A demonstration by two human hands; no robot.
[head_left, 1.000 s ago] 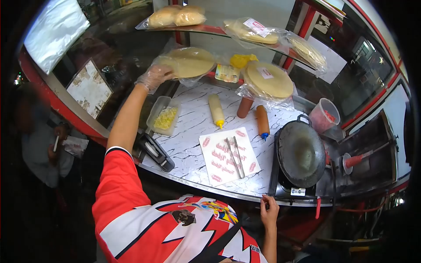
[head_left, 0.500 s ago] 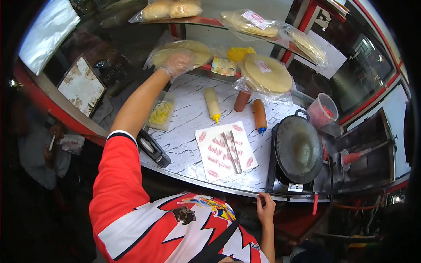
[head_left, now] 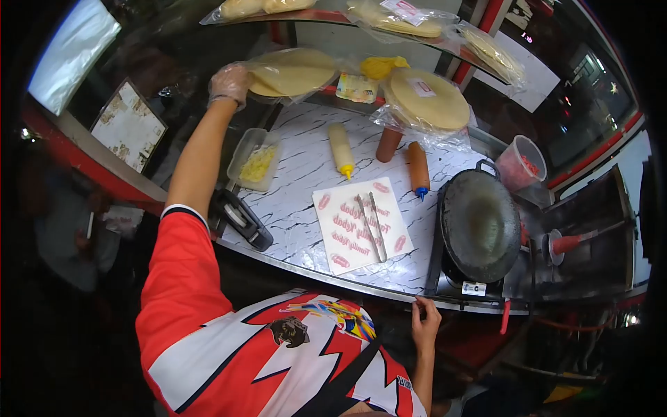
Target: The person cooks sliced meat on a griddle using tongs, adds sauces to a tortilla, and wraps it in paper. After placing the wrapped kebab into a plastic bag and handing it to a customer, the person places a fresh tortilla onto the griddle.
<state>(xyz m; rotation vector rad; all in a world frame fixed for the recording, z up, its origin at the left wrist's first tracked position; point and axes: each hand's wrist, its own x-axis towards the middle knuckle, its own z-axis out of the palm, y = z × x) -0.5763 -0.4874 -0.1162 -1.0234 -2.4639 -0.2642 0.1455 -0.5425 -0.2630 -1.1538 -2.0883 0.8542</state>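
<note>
My left hand (head_left: 231, 83), in a clear plastic glove, is at the left end of a plastic bag (head_left: 258, 97) of round flatbreads (head_left: 295, 73). Its fingers are curled on the bag's edge; exactly what they pinch is partly hidden. The near edge of the top flatbread looks slightly lifted there. Down at the counter's front edge, my bare right hand (head_left: 425, 321) hangs with loosely bent fingers, thumb apart, nothing visible in it. Metal tongs (head_left: 372, 228) lie on printed wrapping paper (head_left: 340, 236) between my hands.
A tub of shredded vegetable (head_left: 257, 163) and a black device (head_left: 243, 221) are at left. Sauce bottles (head_left: 340, 149) lie or stand mid-counter, with another flatbread stack (head_left: 427, 104) behind. A dark pan (head_left: 481, 226) sits on the stove at right, beside a bucket (head_left: 517, 165).
My left hand has moved left, from on top of the flatbreads to the bag's left end. My right hand stays near the counter edge. The view has shifted slightly.
</note>
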